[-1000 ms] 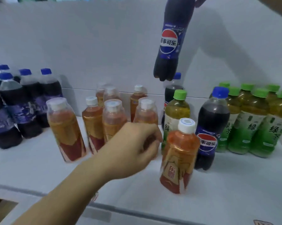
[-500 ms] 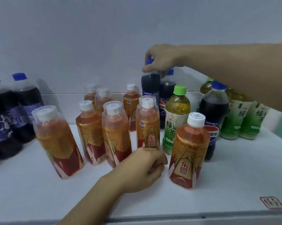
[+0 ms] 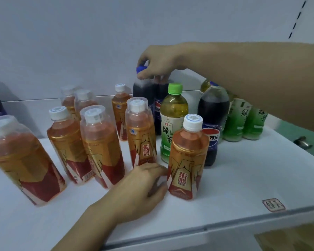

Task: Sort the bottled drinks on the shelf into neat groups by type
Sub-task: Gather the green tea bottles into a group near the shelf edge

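In the head view, the person's right hand (image 3: 157, 60) reaches across from the right and closes its fingertips (image 3: 143, 74) over the blue cap of a dark cola bottle (image 3: 143, 91) standing at the back of the white shelf (image 3: 243, 174), just beside a second cola bottle behind the green tea bottle (image 3: 173, 120). The left hand (image 3: 143, 185) rests low on the shelf, fingers curled inward, its fingertips touching the lower label of the nearest orange drink bottle (image 3: 188, 156); whether it truly grips that bottle cannot be told. Left of it stand more orange bottles (image 3: 100, 145) in a loose cluster. Another cola bottle (image 3: 213, 120) stands right of the green tea, and further green tea bottles (image 3: 243, 122) sit beneath the right forearm. A small red sticker (image 3: 273, 204) lies near the shelf's front edge.
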### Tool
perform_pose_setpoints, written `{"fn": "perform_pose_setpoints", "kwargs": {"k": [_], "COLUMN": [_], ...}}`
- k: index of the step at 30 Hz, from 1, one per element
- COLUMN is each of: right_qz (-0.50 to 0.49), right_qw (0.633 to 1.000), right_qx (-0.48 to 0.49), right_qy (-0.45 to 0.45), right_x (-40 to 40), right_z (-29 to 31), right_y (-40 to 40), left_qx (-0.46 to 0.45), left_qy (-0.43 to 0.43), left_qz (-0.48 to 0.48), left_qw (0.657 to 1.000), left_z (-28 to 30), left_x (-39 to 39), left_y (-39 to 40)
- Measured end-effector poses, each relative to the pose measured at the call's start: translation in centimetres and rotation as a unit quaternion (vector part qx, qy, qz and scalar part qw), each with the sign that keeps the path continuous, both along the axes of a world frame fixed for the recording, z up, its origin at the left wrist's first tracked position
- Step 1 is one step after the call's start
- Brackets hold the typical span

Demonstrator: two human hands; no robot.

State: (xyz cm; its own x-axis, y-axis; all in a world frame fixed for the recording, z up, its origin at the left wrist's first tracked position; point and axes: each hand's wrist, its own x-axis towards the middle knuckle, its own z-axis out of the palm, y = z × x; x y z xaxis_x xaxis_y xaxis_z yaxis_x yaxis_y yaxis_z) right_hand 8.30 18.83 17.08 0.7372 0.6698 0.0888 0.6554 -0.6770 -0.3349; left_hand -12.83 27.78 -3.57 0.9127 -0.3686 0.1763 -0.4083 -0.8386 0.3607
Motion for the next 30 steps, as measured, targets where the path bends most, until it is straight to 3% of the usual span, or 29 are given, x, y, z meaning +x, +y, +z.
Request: {"fn": "perform_pose_setpoints", "kwargs": {"k": [2, 5, 7, 10, 13, 19, 30], "right_qz": [0.009, 0.004, 0.001, -0.004, 0.030, -0.005, 0.008], "right_qw": [1.000, 0.984, 0.973, 0.983, 0.995, 0.986, 0.989], "right_qx": [-0.004, -0.001, -0.020, -0.124, -0.074, 0.014, 0.040], "right_qy": [-0.015, -0.179, -0.231, -0.132, -0.052, -0.166, -0.140], "right_x": [-1.0, -3.2, -4.4, -5.7, -5.5, -1.9, 3.0], "right_z": [1.2, 3.1, 3.4, 2.0, 0.2, 0.4, -1.6], "right_y": [-1.5, -6.0, -9.7, -13.9, -15.7, -13.6, -7.8], "left_qx": [-0.020, -0.110, -0.156, -0.224, -0.267, -0.308, -0.305], "left_qy": [0.033, 0.072, 0.073, 0.072, 0.089, 0.089, 0.061], "left_qz": [-0.001, 0.019, 0.053, 0.103, 0.131, 0.149, 0.169], "left_qw": [0.999, 0.991, 0.984, 0.967, 0.951, 0.935, 0.935], "left_z": [0.4, 1.1, 1.1, 0.5, 0.1, -0.6, -0.8], "left_x": [-0.2, -0.7, -0.8, -0.5, -0.2, -0.2, -0.6], "left_y": [-0.1, -1.3, -2.9, -4.5, -5.2, -5.7, -5.9]}}
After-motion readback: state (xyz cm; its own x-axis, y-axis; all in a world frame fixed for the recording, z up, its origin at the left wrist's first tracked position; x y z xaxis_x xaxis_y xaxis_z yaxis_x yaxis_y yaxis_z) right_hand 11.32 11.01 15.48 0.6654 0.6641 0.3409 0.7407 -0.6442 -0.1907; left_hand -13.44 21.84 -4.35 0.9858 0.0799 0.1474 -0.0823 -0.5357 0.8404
